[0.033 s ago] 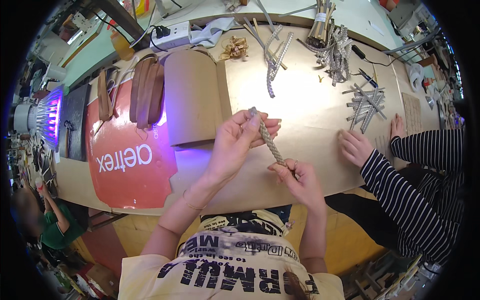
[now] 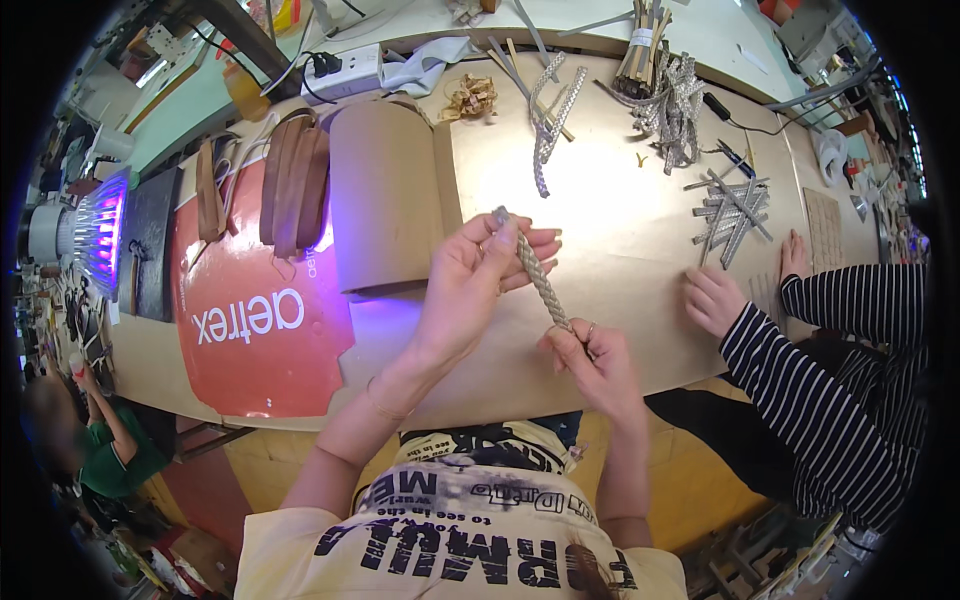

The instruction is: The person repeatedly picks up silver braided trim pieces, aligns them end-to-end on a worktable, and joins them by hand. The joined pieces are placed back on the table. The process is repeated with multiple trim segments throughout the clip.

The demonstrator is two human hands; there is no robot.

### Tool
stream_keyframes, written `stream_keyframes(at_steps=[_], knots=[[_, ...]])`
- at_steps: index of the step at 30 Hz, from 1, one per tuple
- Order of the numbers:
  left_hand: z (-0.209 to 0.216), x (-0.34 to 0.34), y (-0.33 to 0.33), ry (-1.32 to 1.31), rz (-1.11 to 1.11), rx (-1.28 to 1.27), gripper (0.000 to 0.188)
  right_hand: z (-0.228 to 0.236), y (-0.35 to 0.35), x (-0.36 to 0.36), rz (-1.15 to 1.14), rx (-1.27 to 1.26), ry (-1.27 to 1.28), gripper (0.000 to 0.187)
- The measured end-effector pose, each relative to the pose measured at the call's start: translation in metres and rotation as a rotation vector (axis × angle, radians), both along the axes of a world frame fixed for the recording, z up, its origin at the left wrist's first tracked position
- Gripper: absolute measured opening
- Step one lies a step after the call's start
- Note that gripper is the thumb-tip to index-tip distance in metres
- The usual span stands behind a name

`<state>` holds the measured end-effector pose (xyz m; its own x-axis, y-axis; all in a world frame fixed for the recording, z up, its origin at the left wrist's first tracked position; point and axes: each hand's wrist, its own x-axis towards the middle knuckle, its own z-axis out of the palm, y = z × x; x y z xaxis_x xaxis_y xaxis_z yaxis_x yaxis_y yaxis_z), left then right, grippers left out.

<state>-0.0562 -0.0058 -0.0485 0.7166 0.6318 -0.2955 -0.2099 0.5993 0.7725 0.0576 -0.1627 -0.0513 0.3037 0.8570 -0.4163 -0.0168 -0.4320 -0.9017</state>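
A braided grey-beige strap (image 2: 541, 281) stretches slantwise between my two hands over the front of the table. My left hand (image 2: 482, 265) pinches its upper end between thumb and finger, and a short grey tip pokes out above the thumb. The other fingers of that hand are loosely spread behind the strap. Lower down, my right hand (image 2: 597, 366) grips the strap's other end, which is hidden inside the fingers. Beyond my hands, more braided straps (image 2: 551, 125) lie on the table.
A brown rounded block (image 2: 385, 200) stands left of my hands, beside brown strips (image 2: 296, 185) and a red sheet (image 2: 260, 330). On the right lie a pile of silver strips (image 2: 733, 215) and a silver braided bundle (image 2: 675, 110). A co-worker's hand (image 2: 714, 300) rests nearby.
Both hands keep hold of the strap and have barely shifted. The co-worker's nearer hand has moved very slightly away from the silver strips.
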Motion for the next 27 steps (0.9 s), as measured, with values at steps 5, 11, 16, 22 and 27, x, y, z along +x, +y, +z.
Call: stream_keyframes(at_steps=[5,11,16,22,27], knots=[[0.021,0.039,0.013,-0.063,0.252,-0.179,0.029,0.01,0.019,-0.038,-0.432,0.387,0.17,0.036],[0.029,0.043,0.01,-0.077,0.309,0.086,0.032,0.022,0.021,-0.038,-0.414,0.373,0.305,0.034],[0.036,0.045,0.026,-0.077,0.347,-0.149,0.031,0.03,0.017,-0.032,-0.301,0.282,0.116,0.03],[0.042,0.045,0.037,-0.153,0.42,-0.095,0.029,0.035,0.014,-0.038,-0.376,0.312,0.171,0.028],[0.047,0.039,0.054,-0.161,0.379,-0.117,0.028,0.045,0.006,-0.028,-0.36,0.3,0.174,0.029]])
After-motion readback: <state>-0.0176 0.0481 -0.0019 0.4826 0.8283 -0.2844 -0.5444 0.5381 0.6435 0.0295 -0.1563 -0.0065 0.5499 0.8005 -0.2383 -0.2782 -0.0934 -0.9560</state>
